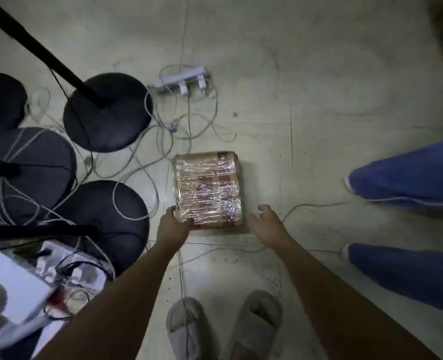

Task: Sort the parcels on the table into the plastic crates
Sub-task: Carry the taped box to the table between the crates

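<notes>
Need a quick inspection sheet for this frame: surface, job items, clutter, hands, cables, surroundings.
Surface: pale concrete floor, scuffed; no table in view.
Job's things: one parcel, cardboard wrapped in clear film, lying flat on the floor; no crates seen.
Clutter: four round black stand bases at left; blurred gear at lower left.
Hands: left hand grips the parcel's near left corner; right hand open beside it, apparently not touching.
Cables: white power strip; loose cables tangled over the bases and floor.
Surroundings: grey slippers; another person's blue trouser legs at right.

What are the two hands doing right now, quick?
Left hand: grips the near left corner of the wrapped parcel lying on the floor.
Right hand: open, fingers relaxed, just beside the parcel's near right corner, holding nothing.
</notes>
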A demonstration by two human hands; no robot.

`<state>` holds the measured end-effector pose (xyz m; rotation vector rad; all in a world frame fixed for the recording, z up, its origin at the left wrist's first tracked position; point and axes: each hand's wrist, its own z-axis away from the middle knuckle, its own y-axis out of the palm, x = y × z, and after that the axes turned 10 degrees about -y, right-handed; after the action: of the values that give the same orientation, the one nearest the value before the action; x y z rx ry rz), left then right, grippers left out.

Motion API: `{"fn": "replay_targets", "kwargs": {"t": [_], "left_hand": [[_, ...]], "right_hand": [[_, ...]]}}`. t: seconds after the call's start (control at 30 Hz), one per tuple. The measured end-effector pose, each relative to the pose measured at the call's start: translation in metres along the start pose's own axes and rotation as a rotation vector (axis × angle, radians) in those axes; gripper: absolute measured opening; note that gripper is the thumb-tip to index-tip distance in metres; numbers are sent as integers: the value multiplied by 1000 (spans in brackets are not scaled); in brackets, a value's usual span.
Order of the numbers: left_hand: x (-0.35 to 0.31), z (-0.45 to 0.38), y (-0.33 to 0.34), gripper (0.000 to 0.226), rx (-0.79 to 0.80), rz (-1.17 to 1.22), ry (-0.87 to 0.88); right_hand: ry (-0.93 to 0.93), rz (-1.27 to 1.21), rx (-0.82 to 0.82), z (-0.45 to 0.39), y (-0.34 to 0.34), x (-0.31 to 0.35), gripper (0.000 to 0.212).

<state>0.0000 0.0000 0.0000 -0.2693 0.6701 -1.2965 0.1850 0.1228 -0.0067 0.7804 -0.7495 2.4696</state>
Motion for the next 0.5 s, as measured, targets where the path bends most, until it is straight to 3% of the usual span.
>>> {"fn": "replay_targets", "kwargs": {"t": [0.07,0.17,0.27,0.37,0.43,0.5], "left_hand": [[13,-43,19,70,-1,96,-19],[37,-112,41,90,108,276,-106],[65,-162,56,79,131,340,-123],[68,-157,47,97,17,311,-192],[52,-123,30,90,-22,328,-191],[-7,-31,-4,77,56,428,-209]], "right_hand": [[6,-22,10,-36,24,-29,66],[14,-75,24,-85,59,-58,66],[28,-203,37,-101,77,-61,67],[84,-317,13,-74,63,-41,65],[97,-410,-26,-35,35,-12,46],[133,-518,-81,6,-1,25,36]]}}
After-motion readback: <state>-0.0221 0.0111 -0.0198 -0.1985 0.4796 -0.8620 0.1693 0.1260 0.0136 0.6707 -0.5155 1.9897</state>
